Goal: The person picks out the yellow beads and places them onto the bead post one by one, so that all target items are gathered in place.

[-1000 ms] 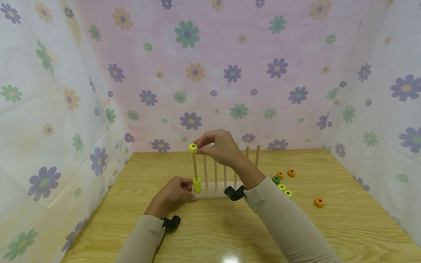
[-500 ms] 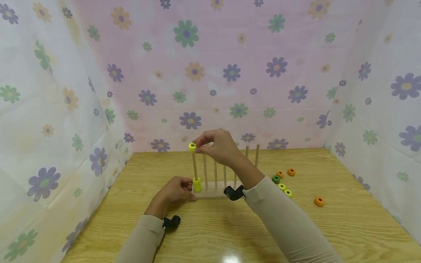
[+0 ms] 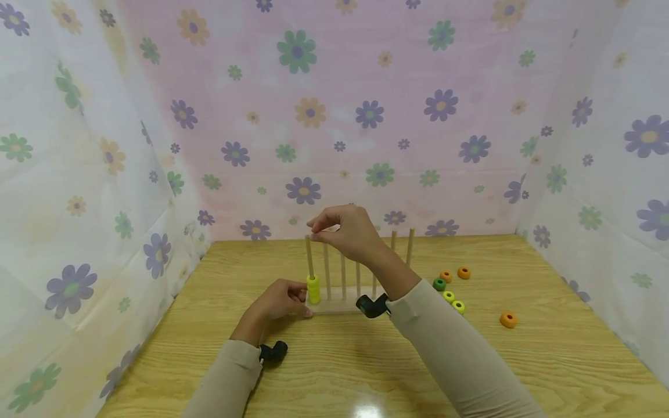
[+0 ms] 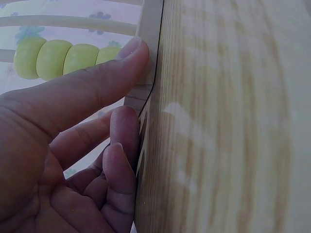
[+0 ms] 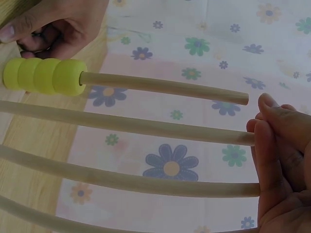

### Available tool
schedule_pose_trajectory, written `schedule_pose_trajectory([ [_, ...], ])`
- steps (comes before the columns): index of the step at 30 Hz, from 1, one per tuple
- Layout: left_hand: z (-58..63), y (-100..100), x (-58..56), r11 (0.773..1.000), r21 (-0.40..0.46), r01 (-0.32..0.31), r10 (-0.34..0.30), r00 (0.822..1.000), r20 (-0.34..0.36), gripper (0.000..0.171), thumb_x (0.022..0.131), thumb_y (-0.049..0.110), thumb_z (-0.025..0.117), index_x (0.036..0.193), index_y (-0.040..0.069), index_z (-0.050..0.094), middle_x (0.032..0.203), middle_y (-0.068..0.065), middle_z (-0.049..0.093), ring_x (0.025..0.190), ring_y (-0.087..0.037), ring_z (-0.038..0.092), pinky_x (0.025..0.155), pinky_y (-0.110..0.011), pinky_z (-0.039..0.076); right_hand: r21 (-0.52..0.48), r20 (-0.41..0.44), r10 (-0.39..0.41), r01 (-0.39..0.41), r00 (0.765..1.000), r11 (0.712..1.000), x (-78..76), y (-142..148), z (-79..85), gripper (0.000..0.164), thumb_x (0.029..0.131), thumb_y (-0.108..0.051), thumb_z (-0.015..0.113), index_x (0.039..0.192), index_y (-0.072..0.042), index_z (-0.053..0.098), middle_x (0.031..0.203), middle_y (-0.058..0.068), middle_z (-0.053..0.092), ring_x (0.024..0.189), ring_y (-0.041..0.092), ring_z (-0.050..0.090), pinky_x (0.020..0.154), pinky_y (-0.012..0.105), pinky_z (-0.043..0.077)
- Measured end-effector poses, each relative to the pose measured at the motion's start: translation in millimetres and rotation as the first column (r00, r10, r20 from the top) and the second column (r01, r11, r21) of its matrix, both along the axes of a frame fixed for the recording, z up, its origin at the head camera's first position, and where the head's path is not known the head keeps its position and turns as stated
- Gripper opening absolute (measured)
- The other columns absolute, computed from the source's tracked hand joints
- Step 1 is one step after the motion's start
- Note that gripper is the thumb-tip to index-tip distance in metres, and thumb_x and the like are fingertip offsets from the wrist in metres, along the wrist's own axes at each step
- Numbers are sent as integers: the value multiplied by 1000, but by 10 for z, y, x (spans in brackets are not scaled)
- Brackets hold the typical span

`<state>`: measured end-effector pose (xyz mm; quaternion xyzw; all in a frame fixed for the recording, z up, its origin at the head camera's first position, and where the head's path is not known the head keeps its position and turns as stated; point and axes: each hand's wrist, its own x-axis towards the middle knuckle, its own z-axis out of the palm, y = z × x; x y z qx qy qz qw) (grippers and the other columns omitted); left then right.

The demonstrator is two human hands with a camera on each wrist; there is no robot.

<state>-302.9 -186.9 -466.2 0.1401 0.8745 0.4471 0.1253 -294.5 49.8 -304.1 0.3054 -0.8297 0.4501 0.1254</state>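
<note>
A wooden peg rack stands on the table, its pale base (image 3: pixel 342 302) carrying a row of upright pegs (image 5: pixel 165 87). Several yellow beads (image 3: pixel 313 289) are stacked at the bottom of the leftmost peg, and the right wrist view shows them touching one another. My left hand (image 3: pixel 279 302) holds the left end of the base, thumb on the front and fingers around the side. My right hand (image 3: pixel 350 235) hovers at the top of the leftmost peg with nothing between thumb and fingertips. That hand and its forearm hide parts of the other pegs.
Right of the rack lie loose beads on the wooden table (image 3: pixel 418 371): a green bead (image 3: pixel 439 284), two yellow beads (image 3: pixel 448 297), and orange beads (image 3: pixel 463 273), one of them (image 3: pixel 508 319) farther right. Flowered cloth (image 3: pixel 366 145) encloses the back and sides.
The yellow bead that my right hand pinched at the peg top has been let go and has dropped onto the stack below. My left hand has stayed in place.
</note>
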Motion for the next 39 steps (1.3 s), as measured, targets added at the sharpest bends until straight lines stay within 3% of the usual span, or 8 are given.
schedule_pose_trajectory([
  [16,14,11,28,1000,-8,-6,6,1000,-3,57,76,16,94,129,11,73,97,-6,66,82,-17,59,73,-30,51,-23,-20,30,-30,999,999,5,9,-35,10,93,-22,81,85,-23,75,113,-12,77,105,9,70,74,28,60],
  [29,7,-24,-32,999,19,39,-39,999,-13,35,78,16,92,107,10,74,90,-5,61,77,-16,54,68,-29,46,-94,-137,84,-97,987,991,55,99,-45,7,93,-17,80,88,-19,76,108,-7,78,98,6,74,73,26,61],
  [39,7,-3,-3,1000,3,-1,1,1000,11,55,76,18,94,127,12,74,99,-6,66,84,-19,58,76,-31,51,-69,-192,93,-108,977,992,121,291,-153,6,91,-12,81,93,-16,77,108,-2,79,91,7,74,72,24,60],
])
